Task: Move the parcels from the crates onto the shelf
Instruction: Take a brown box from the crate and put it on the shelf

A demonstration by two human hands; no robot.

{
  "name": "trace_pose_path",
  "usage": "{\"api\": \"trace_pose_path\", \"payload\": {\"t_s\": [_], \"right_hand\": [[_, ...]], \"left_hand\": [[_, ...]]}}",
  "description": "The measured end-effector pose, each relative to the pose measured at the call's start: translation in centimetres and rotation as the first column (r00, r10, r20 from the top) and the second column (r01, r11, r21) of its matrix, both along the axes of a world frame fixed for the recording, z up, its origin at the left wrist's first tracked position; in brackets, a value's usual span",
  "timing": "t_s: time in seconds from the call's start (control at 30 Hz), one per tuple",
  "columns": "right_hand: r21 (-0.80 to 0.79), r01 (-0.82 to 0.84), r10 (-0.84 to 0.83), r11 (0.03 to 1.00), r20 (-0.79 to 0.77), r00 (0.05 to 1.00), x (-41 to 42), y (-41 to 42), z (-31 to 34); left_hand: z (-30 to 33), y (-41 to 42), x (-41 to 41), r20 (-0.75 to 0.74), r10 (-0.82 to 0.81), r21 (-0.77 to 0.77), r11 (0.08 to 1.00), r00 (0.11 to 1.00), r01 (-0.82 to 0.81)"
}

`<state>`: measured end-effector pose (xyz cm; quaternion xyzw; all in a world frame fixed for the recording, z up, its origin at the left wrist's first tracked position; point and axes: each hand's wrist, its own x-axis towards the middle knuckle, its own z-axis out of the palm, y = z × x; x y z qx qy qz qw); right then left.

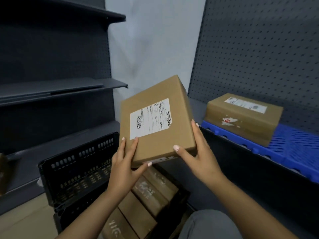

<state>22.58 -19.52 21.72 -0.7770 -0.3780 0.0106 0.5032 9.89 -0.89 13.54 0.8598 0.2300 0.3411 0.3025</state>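
I hold a brown cardboard parcel (174, 107) with a white shipping label in mid-air, tilted, above a black plastic crate (76, 168). My left hand (124, 168) grips its lower left corner, thumb on the underside. My right hand (198, 152) grips its lower right edge. Inside the crate lie several more brown parcels (146, 200) packed side by side. To the right, a second labelled parcel (241, 118) rests on a blue slatted mat (293, 145) on the low shelf.
Dark metal shelves (69, 87) with pegboard backs stand at left. A pegboard panel (259, 49) backs the right shelf. A pale wall fills the gap between them. My grey-clad knee (210, 225) shows at the bottom right. A brown object (3, 173) sits at the far left edge.
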Motion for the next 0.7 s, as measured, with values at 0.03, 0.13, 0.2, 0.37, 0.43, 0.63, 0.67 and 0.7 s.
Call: {"api": "trace_pose_path", "payload": {"t_s": [0.03,0.13,0.2,0.37,0.43,0.63,0.67,0.7], "right_hand": [[0.010,0.006,-0.006,1.000,0.023,1.000,-0.1,-0.8,1.2],[0.079,0.039,-0.045,0.996,0.076,0.996,-0.5,-3.7,4.9],[0.118,0.074,-0.088,0.990,0.117,0.989,-0.5,-6.1,7.1],[0.176,0.220,-0.247,0.960,0.152,0.957,-0.1,-13.6,10.9],[0.196,0.283,-0.313,0.939,0.145,0.939,0.3,-17.0,11.4],[0.259,0.468,-0.490,0.845,0.025,0.871,1.7,-26.4,11.3],[0.263,0.499,-0.519,0.825,0.006,0.855,2.0,-27.7,11.1],[0.266,0.530,-0.546,0.805,-0.014,0.837,2.3,-28.9,10.9]], "left_hand": [[1.4,-0.4,0.2,0.016,-0.011,0.021,1.000,1.000,0.010],[5.7,-2.3,1.0,0.079,-0.059,0.093,0.994,0.995,0.052],[8.5,-4.0,1.9,0.100,-0.092,0.133,0.988,0.991,0.079],[13.8,-9.7,5.7,0.117,-0.224,0.229,0.954,0.968,0.193],[14.9,-12.4,7.8,0.101,-0.294,0.271,0.927,0.951,0.258],[16.8,-20.5,14.4,0.022,-0.508,0.376,0.803,0.861,0.463],[16.8,-21.7,15.5,-0.001,-0.532,0.378,0.783,0.846,0.493],[16.8,-23.0,16.5,-0.032,-0.553,0.373,0.766,0.833,0.523]]}}
